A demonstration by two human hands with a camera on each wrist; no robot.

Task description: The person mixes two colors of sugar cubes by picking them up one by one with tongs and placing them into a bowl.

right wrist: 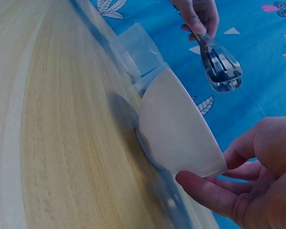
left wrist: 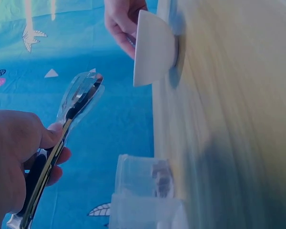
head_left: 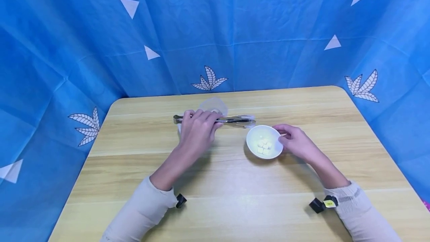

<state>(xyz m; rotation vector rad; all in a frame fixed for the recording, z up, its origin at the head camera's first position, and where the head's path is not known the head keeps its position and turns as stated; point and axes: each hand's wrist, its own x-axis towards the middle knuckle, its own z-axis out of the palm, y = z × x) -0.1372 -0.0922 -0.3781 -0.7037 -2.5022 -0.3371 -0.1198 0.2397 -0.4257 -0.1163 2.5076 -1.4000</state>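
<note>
My left hand (head_left: 198, 132) grips a pair of metal tongs (head_left: 235, 120) around the handles, level above the table, with the slotted heads pointing right. The tong heads (left wrist: 83, 98) have nothing visible between them. With my right hand (head_left: 297, 143) I pinch the right side of a white bowl (head_left: 256, 134), thumb at the rim and fingers against the outside (right wrist: 200, 188). The bowl stands upright, low over the table; whether its base touches is hard to tell. Several small white cubes (head_left: 264, 147) lie inside it.
Behind and below my left hand stand two clear plastic containers, one farther back (head_left: 214, 104), the other mostly hidden by the hand. Pale contents show dimly in them. Beyond the wooden table (head_left: 231, 204) hangs a blue patterned cloth (head_left: 268, 21).
</note>
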